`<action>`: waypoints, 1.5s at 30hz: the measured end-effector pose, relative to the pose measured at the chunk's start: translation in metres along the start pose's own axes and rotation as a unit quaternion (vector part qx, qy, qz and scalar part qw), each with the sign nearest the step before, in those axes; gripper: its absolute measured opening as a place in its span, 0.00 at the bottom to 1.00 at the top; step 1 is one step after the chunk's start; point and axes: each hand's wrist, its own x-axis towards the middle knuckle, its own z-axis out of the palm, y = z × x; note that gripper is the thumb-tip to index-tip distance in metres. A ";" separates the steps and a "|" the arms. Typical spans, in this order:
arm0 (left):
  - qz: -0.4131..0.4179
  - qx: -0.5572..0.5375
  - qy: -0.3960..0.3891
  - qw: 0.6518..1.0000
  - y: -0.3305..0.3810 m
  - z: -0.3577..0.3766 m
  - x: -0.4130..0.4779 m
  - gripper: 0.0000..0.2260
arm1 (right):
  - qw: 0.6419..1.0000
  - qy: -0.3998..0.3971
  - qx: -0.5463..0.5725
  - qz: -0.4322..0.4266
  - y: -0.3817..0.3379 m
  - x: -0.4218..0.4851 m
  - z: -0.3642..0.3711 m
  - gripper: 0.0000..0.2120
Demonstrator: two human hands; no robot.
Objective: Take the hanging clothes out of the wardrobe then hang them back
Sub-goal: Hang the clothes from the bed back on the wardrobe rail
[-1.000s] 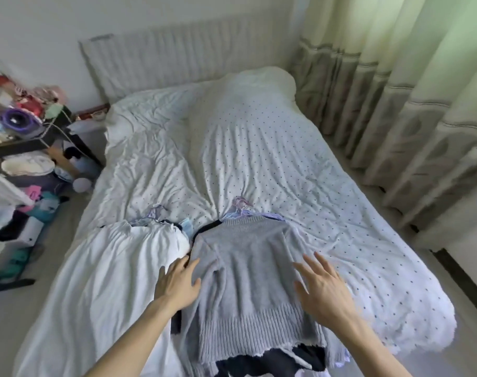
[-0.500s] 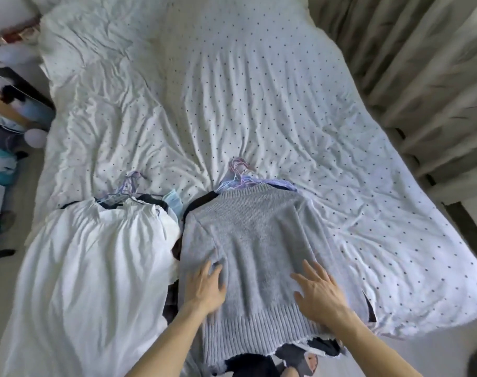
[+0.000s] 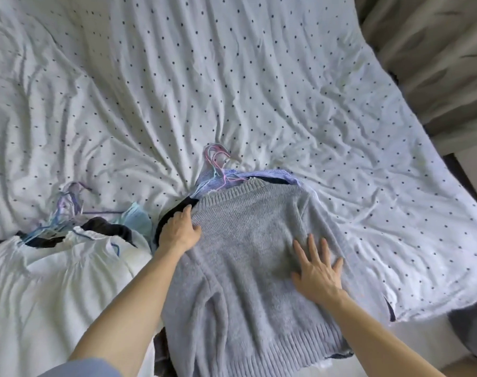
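A grey knit sweater (image 3: 248,300) lies on top of a stack of hung clothes on the near edge of the bed. Pink and purple hanger hooks (image 3: 217,159) stick out past its collar, over a blue striped shirt (image 3: 261,176). My left hand (image 3: 178,232) grips the sweater's left shoulder edge, its fingers curled over a black garment underneath. My right hand (image 3: 317,270) lies flat on the sweater's right side with its fingers spread. A second stack topped by a white garment (image 3: 55,289) lies to the left, with its own hangers (image 3: 65,208).
The bed's white sheet with dark dots (image 3: 259,85) stretches away, creased, beyond both stacks. Grey-green curtains (image 3: 436,63) hang along the right side. A strip of floor (image 3: 474,170) shows between the bed and the curtains.
The view has tipped down and closer to the bed. My left hand has moved up from the sweater's lower part to its left shoulder; my right hand has slid a little further up the sweater.
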 end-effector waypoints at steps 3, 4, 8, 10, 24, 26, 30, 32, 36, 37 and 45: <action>0.015 0.012 0.037 0.999 -0.002 0.003 0.005 0.21 | 1.000 -0.006 -0.007 0.005 -0.004 0.002 0.005 0.37; 0.022 0.004 0.053 0.998 -0.002 0.003 0.004 0.18 | 1.000 -0.009 -0.004 0.008 -0.005 0.003 0.003 0.37; 0.016 -0.079 0.052 0.995 0.003 0.003 -0.010 0.11 | 0.999 -0.018 0.027 0.009 -0.002 -0.001 -0.010 0.33; 0.014 -0.116 0.054 0.992 0.008 0.001 -0.022 0.10 | 0.998 -0.016 0.054 0.005 0.000 -0.006 -0.019 0.29; 0.224 -0.026 0.104 0.969 0.132 -0.035 -0.247 0.08 | 0.803 0.156 0.576 -0.003 0.018 -0.153 -0.071 0.18; 0.266 0.000 0.112 0.957 0.154 -0.033 -0.276 0.08 | 0.748 0.204 0.632 0.010 0.030 -0.184 -0.071 0.17; 0.367 0.032 0.140 0.919 0.201 -0.024 -0.323 0.08 | 0.652 0.299 0.695 0.046 0.069 -0.247 -0.055 0.16; 0.429 0.053 0.152 0.889 0.229 -0.020 -0.345 0.08 | 0.603 0.342 0.718 0.064 0.097 -0.276 -0.039 0.14; 0.525 0.085 0.126 0.838 0.294 0.000 -0.397 0.09 | 0.488 0.425 0.756 0.101 0.156 -0.340 0.000 0.10; 0.544 0.094 0.115 0.826 0.311 0.008 -0.412 0.10 | 0.458 0.446 0.761 0.111 0.170 -0.359 0.012 0.09; 0.704 0.175 0.075 0.684 0.405 0.106 -0.540 0.09 | 0.252 0.574 0.751 0.206 0.242 -0.496 0.117 0.08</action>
